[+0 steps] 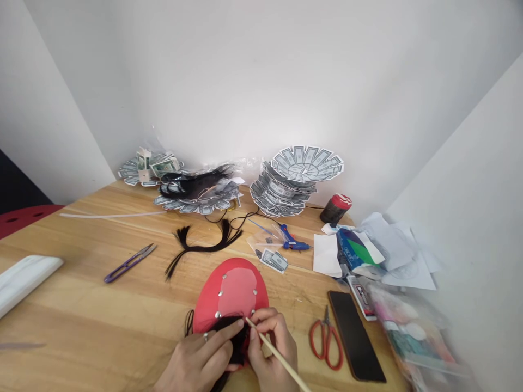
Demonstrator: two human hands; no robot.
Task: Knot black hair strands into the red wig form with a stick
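A red oval piece [205, 288] with a pink panel and several silver studs sits at the table's near edge. A black hair strand [237, 333] lies across its lower part. My left hand [200, 356] rests on the strand with its fingers stretched out; its thumb is hidden. A pale thin stick [281, 360] is pinched in my right hand [274, 348], its tip touching the piece close to my left index fingertip. What is under the fingers cannot be made out.
Red-handled scissors [326, 340] and a black phone [356, 336] lie to the right. Purple thread snips [129, 263], a black hair bundle [204, 247] and a blue glue gun [293, 239] lie farther back. Stacks of printed-banknote paper discs [281, 190] stand near the wall.
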